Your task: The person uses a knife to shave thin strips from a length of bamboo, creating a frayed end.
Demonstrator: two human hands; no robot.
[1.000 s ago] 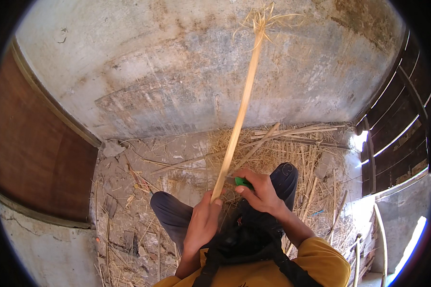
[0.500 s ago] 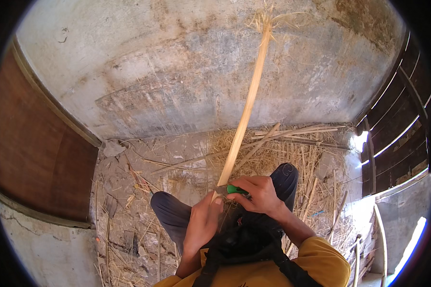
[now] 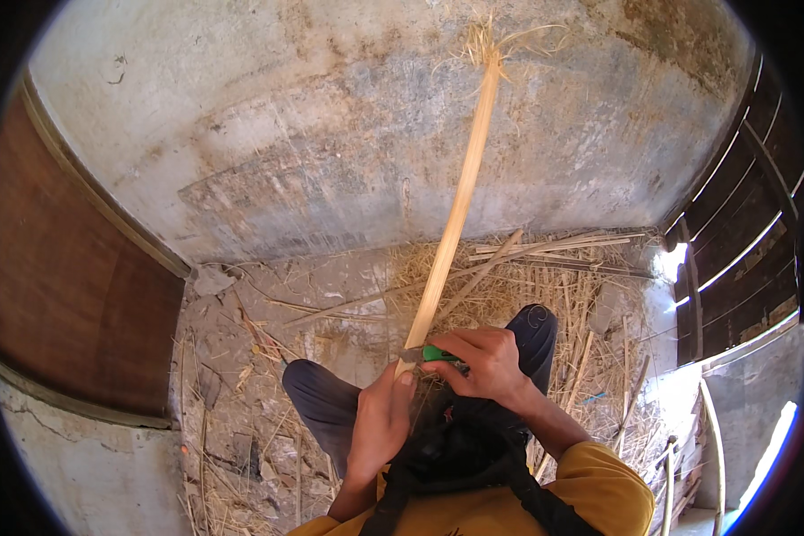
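Observation:
A long, pale strip of split bamboo [image 3: 460, 210] slants up and away from my lap, its far end frayed into curly shavings against the wall. My left hand [image 3: 382, 413] pinches the near end of the strip, thumb on top. In my right hand [image 3: 487, 364] is a knife with a green handle [image 3: 438, 354], fingers wrapped round it. Its short blade lies across the strip just beyond my left fingertips. Part of the handle is hidden under my right fingers.
Straw-like shavings [image 3: 420, 263] and thin sticks [image 3: 563, 246] litter the floor around my bent knees. A stained wall [image 3: 313, 161] rises in front. On the left stands a brown panel [image 3: 80, 268], on the right dark slatted boards [image 3: 732, 241] with light between them.
The bamboo strip and both hands stay in nearly the same place. Shavings at the strip's far end have shifted slightly.

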